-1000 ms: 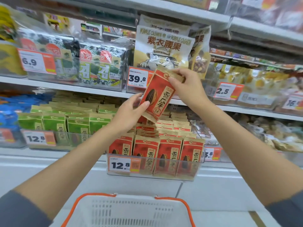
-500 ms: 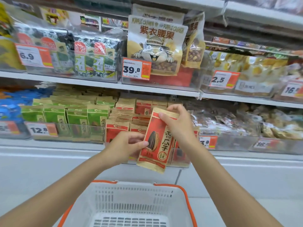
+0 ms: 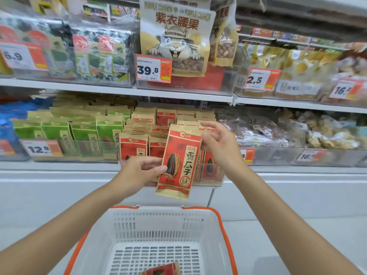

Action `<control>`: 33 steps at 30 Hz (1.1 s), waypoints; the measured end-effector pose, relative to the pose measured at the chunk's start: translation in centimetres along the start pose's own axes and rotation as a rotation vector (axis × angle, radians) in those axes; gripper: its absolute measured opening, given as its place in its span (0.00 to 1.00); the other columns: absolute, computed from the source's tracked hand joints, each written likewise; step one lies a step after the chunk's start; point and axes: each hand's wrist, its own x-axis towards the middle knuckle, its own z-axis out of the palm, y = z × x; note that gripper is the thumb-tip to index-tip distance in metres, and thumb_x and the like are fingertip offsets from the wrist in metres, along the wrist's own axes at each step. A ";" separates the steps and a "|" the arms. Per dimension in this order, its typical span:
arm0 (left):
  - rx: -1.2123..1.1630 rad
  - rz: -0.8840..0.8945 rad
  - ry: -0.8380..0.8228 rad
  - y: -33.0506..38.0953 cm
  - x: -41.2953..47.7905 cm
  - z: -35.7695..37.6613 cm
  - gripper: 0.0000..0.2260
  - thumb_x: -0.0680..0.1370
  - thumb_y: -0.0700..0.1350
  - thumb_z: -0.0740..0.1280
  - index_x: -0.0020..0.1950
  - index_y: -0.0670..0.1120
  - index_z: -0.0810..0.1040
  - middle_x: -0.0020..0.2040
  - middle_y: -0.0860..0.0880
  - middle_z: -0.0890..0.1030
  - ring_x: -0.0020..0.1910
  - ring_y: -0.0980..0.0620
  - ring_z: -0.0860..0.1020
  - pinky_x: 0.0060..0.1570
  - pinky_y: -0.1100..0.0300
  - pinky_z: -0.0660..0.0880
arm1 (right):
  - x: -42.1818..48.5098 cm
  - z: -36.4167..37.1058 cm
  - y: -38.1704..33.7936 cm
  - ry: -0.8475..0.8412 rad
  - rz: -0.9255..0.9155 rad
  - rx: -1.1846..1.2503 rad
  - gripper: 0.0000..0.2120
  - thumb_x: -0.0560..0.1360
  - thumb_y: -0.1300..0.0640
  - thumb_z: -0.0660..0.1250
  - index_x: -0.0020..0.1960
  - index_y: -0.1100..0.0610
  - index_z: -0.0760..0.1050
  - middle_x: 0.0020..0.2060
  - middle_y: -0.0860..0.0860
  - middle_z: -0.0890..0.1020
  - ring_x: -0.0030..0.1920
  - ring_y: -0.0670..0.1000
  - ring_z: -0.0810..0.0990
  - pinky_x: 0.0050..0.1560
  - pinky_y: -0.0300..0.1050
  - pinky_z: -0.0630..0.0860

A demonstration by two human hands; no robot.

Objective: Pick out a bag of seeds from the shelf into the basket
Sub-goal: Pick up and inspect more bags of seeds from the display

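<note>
A red and tan bag of sunflower seeds [image 3: 178, 161] hangs upright in front of the lower shelf, above the far rim of the white basket [image 3: 158, 223] with orange trim. My left hand [image 3: 139, 171] pinches the bag's left edge, thumb on the front. Beside the bag's upper right corner is my right hand [image 3: 220, 147], its fingers spread and loose, gripping nothing. More red seed bags [image 3: 135, 145] stand in a clear bin on the shelf behind. Another red bag [image 3: 158, 269] lies on the basket floor, partly cut off by the frame.
Green seed bags [image 3: 83, 132] fill the bin to the left, and mixed snack packs [image 3: 278, 132] the one to the right. The upper shelf [image 3: 178, 94] carries seaweed packs, a cashew bag [image 3: 174, 40] and price tags. A white cabinet front runs below the shelves.
The bag came down from upper-shelf height to just above the basket. My right hand let go of the bag's top corner and opened. My left hand kept its hold.
</note>
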 end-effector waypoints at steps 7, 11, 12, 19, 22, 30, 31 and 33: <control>-0.219 0.032 0.246 0.5 0.3 0.1 0.07 0.79 0.42 0.69 0.55 0.42 0.82 0.45 0.46 0.87 0.41 0.54 0.85 0.35 0.62 0.81 | -2.5 1.6 2.1 -0.278 0.162 -0.114 0.35 0.73 0.49 0.74 0.74 0.48 0.61 0.53 0.49 0.83 0.45 0.46 0.84 0.37 0.39 0.76; -0.224 0.056 0.261 0.8 0.4 0.5 0.07 0.78 0.42 0.70 0.54 0.41 0.82 0.41 0.46 0.87 0.38 0.52 0.85 0.33 0.61 0.81 | -3.2 3.2 3.1 -0.265 0.109 -0.189 0.34 0.67 0.45 0.79 0.67 0.44 0.65 0.54 0.41 0.82 0.51 0.40 0.81 0.52 0.41 0.78; -0.214 0.064 0.259 0.8 0.5 0.5 0.08 0.78 0.42 0.70 0.54 0.40 0.82 0.42 0.46 0.87 0.38 0.51 0.85 0.33 0.61 0.81 | -3.2 3.3 3.1 -0.251 0.112 -0.221 0.32 0.67 0.46 0.79 0.64 0.43 0.65 0.53 0.41 0.82 0.53 0.40 0.81 0.56 0.43 0.78; -0.132 0.136 0.252 1.1 0.3 -0.1 0.05 0.78 0.42 0.69 0.53 0.48 0.81 0.39 0.54 0.87 0.38 0.58 0.85 0.33 0.68 0.77 | -2.0 2.0 2.4 -0.374 0.188 -0.129 0.16 0.77 0.66 0.69 0.61 0.55 0.69 0.39 0.52 0.85 0.33 0.47 0.82 0.33 0.38 0.74; -0.120 0.138 0.268 1.1 0.4 -0.5 0.10 0.78 0.43 0.70 0.59 0.45 0.80 0.41 0.53 0.87 0.40 0.57 0.85 0.36 0.68 0.78 | -1.8 1.3 1.8 -0.436 0.178 -0.093 0.16 0.77 0.70 0.67 0.61 0.57 0.69 0.43 0.58 0.86 0.38 0.50 0.85 0.37 0.40 0.77; -0.097 0.156 0.298 1.6 0.2 -0.5 0.13 0.79 0.44 0.69 0.63 0.50 0.74 0.53 0.48 0.83 0.48 0.51 0.85 0.40 0.54 0.83 | -2.3 0.4 0.5 -0.473 0.155 0.055 0.19 0.74 0.70 0.71 0.61 0.60 0.70 0.47 0.63 0.84 0.41 0.54 0.84 0.38 0.38 0.78; -0.116 0.142 0.273 1.7 0.1 -0.3 0.16 0.78 0.48 0.69 0.65 0.50 0.74 0.53 0.49 0.84 0.50 0.51 0.85 0.43 0.53 0.83 | -2.4 0.5 0.5 -0.476 0.133 0.064 0.20 0.73 0.70 0.72 0.61 0.59 0.70 0.45 0.61 0.84 0.41 0.52 0.84 0.38 0.37 0.78; -0.172 0.110 0.181 1.8 -0.2 0.1 0.25 0.72 0.54 0.72 0.68 0.50 0.73 0.53 0.49 0.84 0.51 0.50 0.85 0.48 0.49 0.83 | -2.6 1.0 0.6 -0.489 0.070 0.026 0.21 0.71 0.67 0.75 0.59 0.57 0.72 0.42 0.56 0.83 0.41 0.50 0.83 0.42 0.39 0.78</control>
